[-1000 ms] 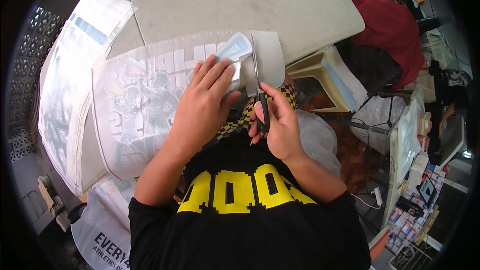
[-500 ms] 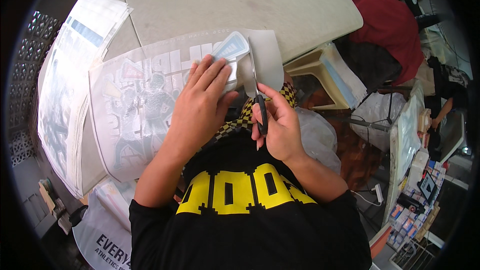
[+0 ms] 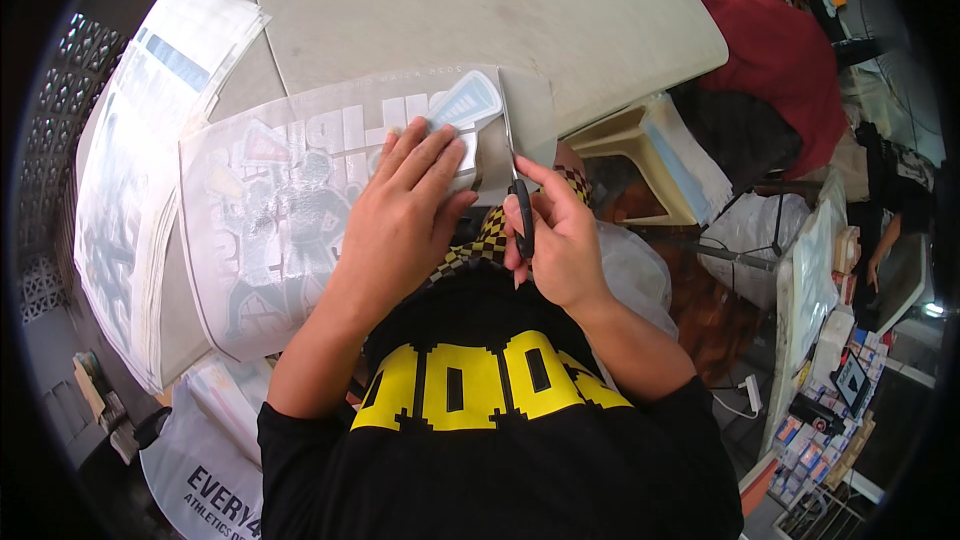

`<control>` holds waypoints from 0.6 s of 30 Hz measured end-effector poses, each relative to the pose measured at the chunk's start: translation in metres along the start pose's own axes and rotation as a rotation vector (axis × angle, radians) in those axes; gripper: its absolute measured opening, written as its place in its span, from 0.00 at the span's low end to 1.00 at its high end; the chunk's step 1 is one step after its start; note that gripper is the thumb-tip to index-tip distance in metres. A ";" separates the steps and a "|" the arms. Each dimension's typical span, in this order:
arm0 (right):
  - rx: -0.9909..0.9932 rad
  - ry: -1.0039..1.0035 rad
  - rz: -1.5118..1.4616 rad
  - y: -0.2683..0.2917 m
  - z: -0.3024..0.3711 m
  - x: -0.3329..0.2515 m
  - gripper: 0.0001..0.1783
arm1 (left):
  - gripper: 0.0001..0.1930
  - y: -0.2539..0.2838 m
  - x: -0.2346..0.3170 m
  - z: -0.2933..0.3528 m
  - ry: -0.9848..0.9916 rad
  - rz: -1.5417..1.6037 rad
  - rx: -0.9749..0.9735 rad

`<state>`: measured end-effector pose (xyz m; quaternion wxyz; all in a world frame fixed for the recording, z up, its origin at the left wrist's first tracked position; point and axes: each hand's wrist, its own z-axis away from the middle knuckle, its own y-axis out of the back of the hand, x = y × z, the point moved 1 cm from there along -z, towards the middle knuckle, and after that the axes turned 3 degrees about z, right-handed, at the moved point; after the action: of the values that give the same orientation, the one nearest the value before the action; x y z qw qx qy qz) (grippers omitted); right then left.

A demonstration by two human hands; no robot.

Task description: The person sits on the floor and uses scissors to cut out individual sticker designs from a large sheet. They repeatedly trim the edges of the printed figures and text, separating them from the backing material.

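Observation:
My left hand point(image 3: 412, 195) lies flat, fingers together and stretched out, on a translucent printed transfer sheet point(image 3: 270, 240) at the edge of the table. Pale mirrored lettering, figures and a bluish tapered shape show through the sheet. A pair of scissors point(image 3: 522, 220) with black handles is in my right hand point(image 3: 565, 250), its index finger stretched along the outside of the handle. The blades point away from me and look nearly together. They lie along the sheet near its right end, just right of the bluish shape. Part of the sheet hangs over my checked shorts.
A stack of large printed sheets point(image 3: 150, 170) lies on the left of the pale table point(image 3: 450, 0). Right of me stand a beige plastic stool point(image 3: 625, 155) holding papers, and clear plastic bags point(image 3: 755, 240). Another person's arm point(image 3: 885, 240) shows at the far right.
The scissors have shifted only slightly, and the sheet's right end has dropped a little and looks duller. My left hand stays pressed in nearly the same place.

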<state>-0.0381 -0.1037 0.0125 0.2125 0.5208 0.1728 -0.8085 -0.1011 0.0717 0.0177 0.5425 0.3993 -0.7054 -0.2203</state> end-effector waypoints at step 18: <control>-0.091 -0.007 -0.084 0.008 -0.021 0.002 0.28 | 0.30 -0.013 0.004 -0.011 -0.092 -0.285 -0.087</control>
<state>-0.0189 -0.1003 0.0017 0.2024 0.5000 0.2303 -0.8099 -0.0872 0.0624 0.0138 0.4898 0.4611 -0.6553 -0.3436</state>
